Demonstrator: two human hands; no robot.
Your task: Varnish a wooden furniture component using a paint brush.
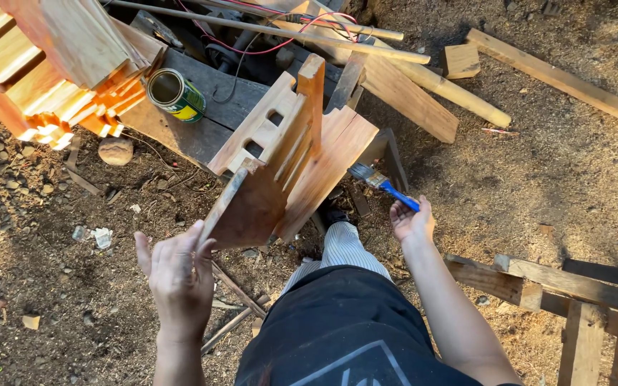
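- The dirt ground point(574, 164) fills most of the view, strewn with sawdust, pebbles and scraps of wood.
- A stack of orange-stained wooden pieces point(51, 64) takes up the upper left corner, their cut ends catching the sun.
- A dark plank bench point(216, 114) lies across the upper middle, with red and black wires running behind it.
- The wooden assembly point(280, 164) (slotted, built from several boards, reddish-brown on its broad faces) stands tilted at the centre, its upper end against the bench and its lower corner toward the person.
- Pale lumber offcuts point(423, 86) lie at the upper right, and a rough wooden frame point(574, 307) sits at the lower right.
- The person's dark apron point(345, 329) and a striped trouser leg show at the bottom.
- The left hand point(177, 275) is spread wide, fingers apart, its fingertips touching the lower corner of the assembly without gripping it.
- The right hand point(413, 221) is closed around the blue handle of a paintbrush point(377, 180), whose bristles point toward the right edge of the assembly, just beside it.
- An open tin can point(175, 94) with a green and yellow label lies on its side on the bench, near the stack.
- A round stone point(116, 151) rests on the ground below the can.
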